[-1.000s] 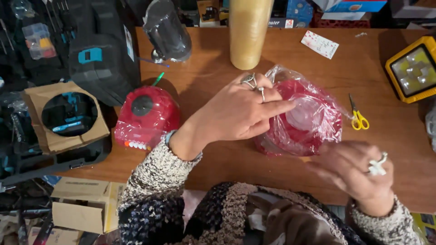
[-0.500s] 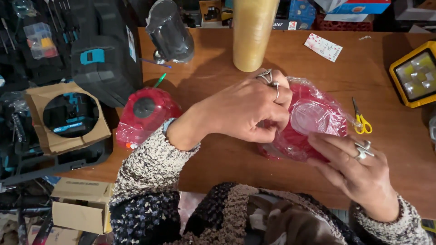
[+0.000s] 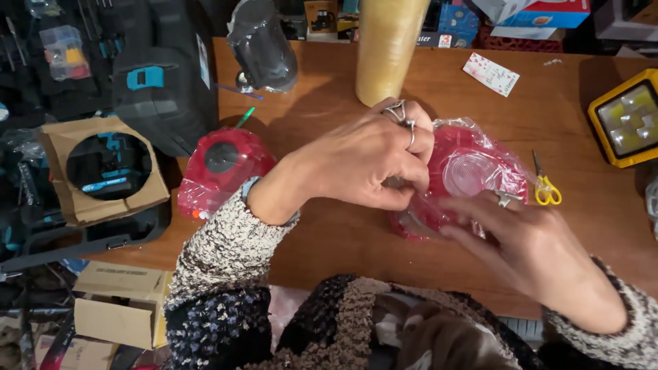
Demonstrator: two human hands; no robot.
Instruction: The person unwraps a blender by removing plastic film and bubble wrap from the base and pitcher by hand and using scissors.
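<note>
Head view: red lamp in clear plastic wrap (image 3: 473, 171) on worktop (image 3: 329, 240), centre-right. Left hand (image 3: 363, 164) fingers pinched on wrap; right hand (image 3: 528, 240) fingers spread, pressing near edge. Wrap looks mostly on, prob. not yet sealed. 2nd wrapped red lamp (image 3: 219, 168) sits left.

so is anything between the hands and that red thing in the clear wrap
Nothing separate is in the way. The left hand and right hand both lie directly on the clear plastic wrap around the red object; only that wrap covers it.
</note>
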